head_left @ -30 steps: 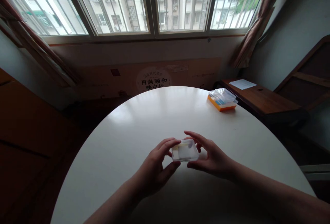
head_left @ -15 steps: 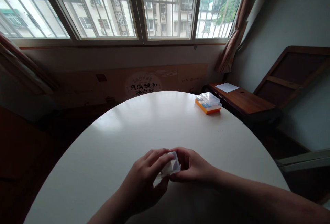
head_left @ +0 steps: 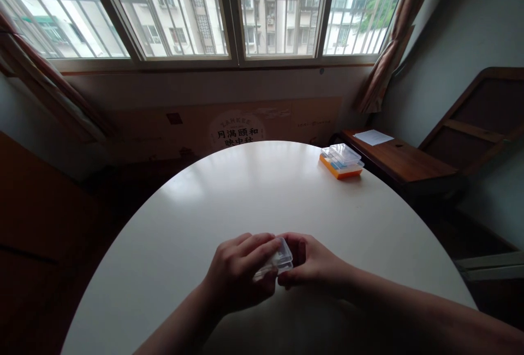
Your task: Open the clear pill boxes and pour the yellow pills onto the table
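Observation:
A small clear plastic box (head_left: 278, 259) is held between both hands just above the round white table (head_left: 229, 191), near its front. My left hand (head_left: 239, 276) curls over the box's left side, fingers on its lid. My right hand (head_left: 313, 262) grips the right end with bent fingers. The box is tilted and partly hidden by my fingers. What is inside it cannot be made out.
A stack of clear boxes on an orange base (head_left: 341, 161) sits at the table's far right edge. A wooden side table (head_left: 403, 161) with a sheet of paper (head_left: 373, 137) stands beyond it. Barred windows (head_left: 229, 11) line the back wall.
A second ago the box lay flat between spread fingertips. Both hands have since closed round it and tilted it. The view has shifted slightly.

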Available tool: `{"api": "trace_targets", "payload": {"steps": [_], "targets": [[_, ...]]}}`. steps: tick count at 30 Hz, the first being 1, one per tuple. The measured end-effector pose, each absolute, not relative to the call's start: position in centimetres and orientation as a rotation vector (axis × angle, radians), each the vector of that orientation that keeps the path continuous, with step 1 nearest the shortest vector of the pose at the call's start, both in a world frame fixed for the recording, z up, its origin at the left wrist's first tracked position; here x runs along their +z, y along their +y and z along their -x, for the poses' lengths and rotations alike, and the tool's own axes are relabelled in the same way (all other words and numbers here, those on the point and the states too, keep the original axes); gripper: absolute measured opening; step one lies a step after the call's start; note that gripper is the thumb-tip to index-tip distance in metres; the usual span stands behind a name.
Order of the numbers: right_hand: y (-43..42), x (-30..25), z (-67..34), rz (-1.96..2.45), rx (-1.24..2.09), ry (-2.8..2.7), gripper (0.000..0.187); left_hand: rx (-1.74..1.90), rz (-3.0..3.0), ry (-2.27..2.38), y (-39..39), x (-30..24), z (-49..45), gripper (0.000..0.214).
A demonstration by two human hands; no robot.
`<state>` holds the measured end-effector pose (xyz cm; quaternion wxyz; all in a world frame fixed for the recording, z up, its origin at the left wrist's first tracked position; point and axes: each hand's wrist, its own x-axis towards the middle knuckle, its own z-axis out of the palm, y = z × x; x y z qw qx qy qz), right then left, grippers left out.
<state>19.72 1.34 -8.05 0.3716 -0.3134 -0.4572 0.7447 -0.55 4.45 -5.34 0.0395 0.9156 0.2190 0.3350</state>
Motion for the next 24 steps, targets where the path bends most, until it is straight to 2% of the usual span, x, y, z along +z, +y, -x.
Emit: {"api": "trace_targets", "payload": {"steps": [6,12,19,21,24], "targets": [[1.6,-7.8,-19.8,0.781,1.882,-1.227,0.06,0.928,-2.217,0.876,4.6,-5.2,0.7,0.024],[1.9,-8.1,-20.1,0.803,1.85,-1.259,0.074,0.987,-1.532,1.034,5.8,-6.3,0.4,0.042],[1.5,-9.5,-20.1,0.764,1.711,-1.286,0.102,0.94,-1.359,1.102,6.1,-6.3,0.1,0.041],[1.2,-9.5,-20.0,0.735,1.661,-1.394,0.099,0.892,-1.336,1.118,6.1,-6.5,0.2,0.042],[1.0,-9.5,-20.0,0.728,1.621,-1.544,0.084,0.85,-1.335,1.136,6.1,-6.7,0.1,0.043]]}}
